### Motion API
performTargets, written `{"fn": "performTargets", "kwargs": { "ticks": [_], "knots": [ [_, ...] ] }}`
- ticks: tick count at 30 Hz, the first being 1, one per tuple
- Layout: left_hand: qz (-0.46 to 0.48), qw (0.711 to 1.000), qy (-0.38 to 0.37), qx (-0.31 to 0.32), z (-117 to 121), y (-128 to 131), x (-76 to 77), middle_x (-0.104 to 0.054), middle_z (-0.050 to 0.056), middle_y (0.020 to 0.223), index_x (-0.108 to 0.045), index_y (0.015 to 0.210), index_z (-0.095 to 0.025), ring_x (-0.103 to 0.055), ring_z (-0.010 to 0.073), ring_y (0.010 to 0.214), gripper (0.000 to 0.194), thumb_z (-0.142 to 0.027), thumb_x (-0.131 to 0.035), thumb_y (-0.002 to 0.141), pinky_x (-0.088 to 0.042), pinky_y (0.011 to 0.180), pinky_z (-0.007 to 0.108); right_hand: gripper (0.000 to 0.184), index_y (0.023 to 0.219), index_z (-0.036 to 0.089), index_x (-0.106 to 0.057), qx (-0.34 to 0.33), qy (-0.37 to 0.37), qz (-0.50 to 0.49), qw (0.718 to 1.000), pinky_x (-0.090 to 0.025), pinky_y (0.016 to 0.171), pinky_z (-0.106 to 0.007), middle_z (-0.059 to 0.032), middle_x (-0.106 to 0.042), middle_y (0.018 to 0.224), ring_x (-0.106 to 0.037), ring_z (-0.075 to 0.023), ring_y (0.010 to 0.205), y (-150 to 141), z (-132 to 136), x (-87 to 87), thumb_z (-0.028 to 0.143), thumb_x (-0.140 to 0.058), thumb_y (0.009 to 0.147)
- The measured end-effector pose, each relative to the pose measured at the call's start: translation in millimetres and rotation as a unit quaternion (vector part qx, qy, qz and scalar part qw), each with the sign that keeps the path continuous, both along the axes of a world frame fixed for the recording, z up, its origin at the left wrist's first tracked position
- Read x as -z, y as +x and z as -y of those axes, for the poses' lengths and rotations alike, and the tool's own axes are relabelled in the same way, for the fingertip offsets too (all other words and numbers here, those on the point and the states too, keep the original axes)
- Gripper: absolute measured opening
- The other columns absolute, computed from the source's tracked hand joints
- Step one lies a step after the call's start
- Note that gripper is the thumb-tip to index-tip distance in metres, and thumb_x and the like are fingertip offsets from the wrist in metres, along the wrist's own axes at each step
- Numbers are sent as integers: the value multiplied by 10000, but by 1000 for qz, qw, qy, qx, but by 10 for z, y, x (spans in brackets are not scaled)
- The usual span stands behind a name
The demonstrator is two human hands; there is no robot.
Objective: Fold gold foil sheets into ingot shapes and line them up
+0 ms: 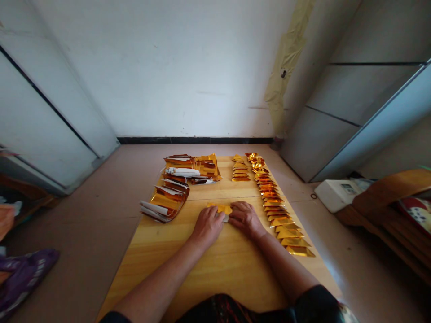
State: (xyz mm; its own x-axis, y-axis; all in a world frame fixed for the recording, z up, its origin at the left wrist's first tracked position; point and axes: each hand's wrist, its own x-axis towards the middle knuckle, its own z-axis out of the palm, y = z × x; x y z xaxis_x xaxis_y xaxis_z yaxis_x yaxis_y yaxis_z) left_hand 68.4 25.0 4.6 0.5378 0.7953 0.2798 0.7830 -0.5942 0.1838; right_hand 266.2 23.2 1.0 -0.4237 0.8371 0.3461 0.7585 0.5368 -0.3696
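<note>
My left hand [207, 226] and right hand [245, 220] sit close together on a folded piece of gold foil [218, 208], which lies partly under my fingers [232, 207] on a wooden tabletop [202, 273]. My fingers bend downward against it, not clenched; whether they actually pinch the foil, I cannot tell. Beyond my right hand, a long row of folded gold foil triangles [274, 208] runs up the table; beyond my left, curved stacks of gold-and-white foil sheets [168, 202] lie.
</note>
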Motion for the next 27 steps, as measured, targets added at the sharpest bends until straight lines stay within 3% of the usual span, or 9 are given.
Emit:
{"fn": "performTargets", "kwargs": {
  "ticks": [8, 14, 21, 27],
  "knots": [
    [-31, 998, 47, -34, 70, 47, 101, -581, 133, 1180, -626, 917, -200, -529, 271, 1124, 151, -212, -481, 875, -419, 954, 480, 177, 981, 250, -697, -27, -11, -14, 999, -389, 942, -386, -78, -620, 1155, -532, -214, 1094, 58, 11, -2, 311, -626, 831],
    [-25, 998, 44, -44, 92, 44, 115, -583, 113, 1200, -620, 954, -222, -516, 261, 1154, 165, -180, -487, 864, -391, 972, 476, 113, 894, 266, -712, -11, -23, -14, 1000, -390, 928, -379, -57, -623, 1156, -538, -206, 1085, 41, -47, 37, 262, -616, 834],
    [36, 998, -2, -61, 104, 43, 60, -591, 87, 1198, -618, 900, -222, -503, 253, 1160, 118, -197, -520, 840, -355, 982, 479, 104, 849, 258, -709, 42, -50, -19, 998, -386, 932, -396, -58, -609, 1193, -531, -217, 1092, -28, -76, 67, 286, -609, 841],
    [71, 992, -17, -101, 74, 79, 47, -616, 58, 1105, -620, 866, -218, -539, 215, 1040, 129, -225, -491, 855, -365, 943, 432, 77, 779, 240, -693, 94, -72, -16, 993, -387, 917, -412, -55, -613, 1195, -531, -234, 1086, -137, -102, 26, 278, -633, 809]
  ]
}}
